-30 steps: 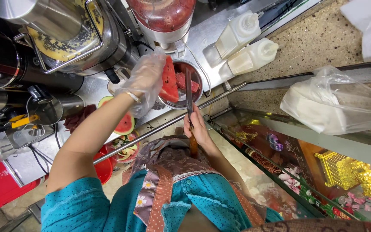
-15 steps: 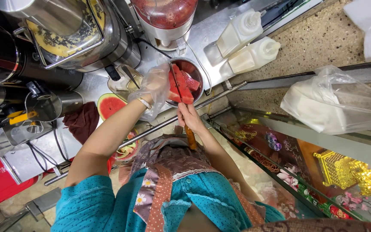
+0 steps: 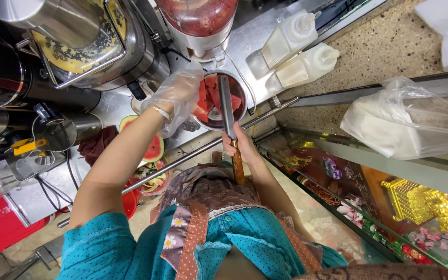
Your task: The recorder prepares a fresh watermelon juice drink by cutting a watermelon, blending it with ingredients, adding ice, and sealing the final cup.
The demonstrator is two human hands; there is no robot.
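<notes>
While the left hand (image 3: 178, 96) (in a clear plastic glove) curls its fingers on red watermelon chunks (image 3: 206, 98) at the round steel bowl's (image 3: 242, 106) nine o'clock, the right hand (image 3: 237, 145) grips a wooden-handled long knife (image 3: 227, 111).

The gloved left hand (image 3: 178, 96) drops watermelon pieces (image 3: 208, 96) into a steel cup (image 3: 242, 106) while the right hand (image 3: 237, 145) holds a knife (image 3: 227, 106) over it.

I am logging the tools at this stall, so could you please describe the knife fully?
The long knife with a grey metal blade and brown wooden handle lies across the round steel bowl of red watermelon pieces, its blade reaching in over the fruit. The bare right hand grips its handle; the plastic-gloved left hand rests at the bowl's far side.
</notes>
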